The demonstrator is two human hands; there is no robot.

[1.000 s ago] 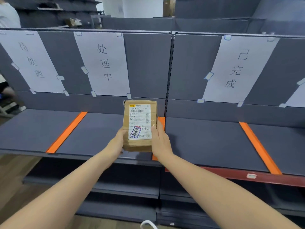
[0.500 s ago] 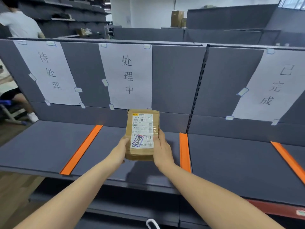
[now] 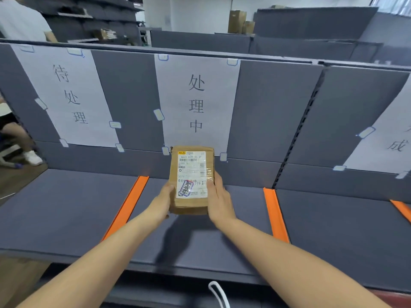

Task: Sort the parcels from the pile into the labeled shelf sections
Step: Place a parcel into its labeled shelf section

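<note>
Both hands (image 3: 163, 202) (image 3: 219, 200) grip parcel (image 3: 191, 181) | over mid shelf (image 3: 66, 210) section

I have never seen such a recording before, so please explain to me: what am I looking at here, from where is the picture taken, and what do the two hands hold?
No machine appears here. A person wears one camera on the head, which looks forward and down, so you see that person's own arms. The left hand and the right hand together grip a small brown parcel by its sides, above a grey shelf. Orange strips divide the shelf into sections, and white paper signs with Chinese characters on the back wall name them. The parcel is in front of the middle sign. No parcels lie on the visible parts of the shelf.
</note>
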